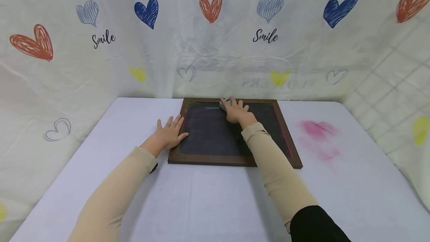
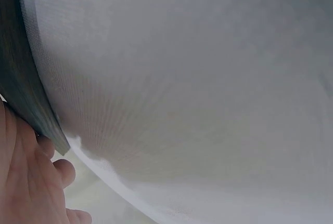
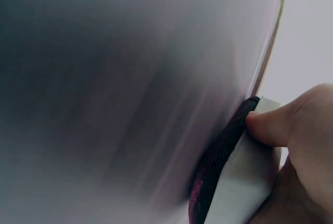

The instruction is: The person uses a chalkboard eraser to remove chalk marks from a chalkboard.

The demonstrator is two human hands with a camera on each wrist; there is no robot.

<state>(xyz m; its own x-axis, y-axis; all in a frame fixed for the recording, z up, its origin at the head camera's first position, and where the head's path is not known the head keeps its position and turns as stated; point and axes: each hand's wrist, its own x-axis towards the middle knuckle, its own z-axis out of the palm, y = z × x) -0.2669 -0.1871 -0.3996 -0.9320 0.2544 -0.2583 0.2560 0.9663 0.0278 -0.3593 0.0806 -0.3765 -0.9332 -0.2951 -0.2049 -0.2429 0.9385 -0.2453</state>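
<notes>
Head view: showing eraser (image 1: 223, 104) at upper ctr of frame, by top rim (image 1: 215, 160) of board (image 1: 211, 137), just R of a faint white stroke (image 1: 211, 108). Gripped in R hand (image 1: 236, 113), w/ thumb (image 3: 276, 122) on the pale back (image 3: 247, 177) per R wrist view, lower right; can't tell how far the other fingers wrap. Resting L hand (image 1: 169, 133) on left rim, mid-left of frame, w/ fingers spread wide, holding nothing.

Handling: prob. light, stiff in the back, soft and squashy in the dark pad (image 3: 210, 174); not fragile. Poss. slick if dusty. Best taken by long sides of back, approx. midway, thumb opp. fingers, clear of pad. Press evenly, or risk tipping onto one edge.

As for board: lying flat on table (image 1: 208, 204), looking rigid, prob. modest in wt. Might slide under a push, so steady by rim, e.g. left side; avoid touching the dark surface, prob. prone to smears.
</notes>
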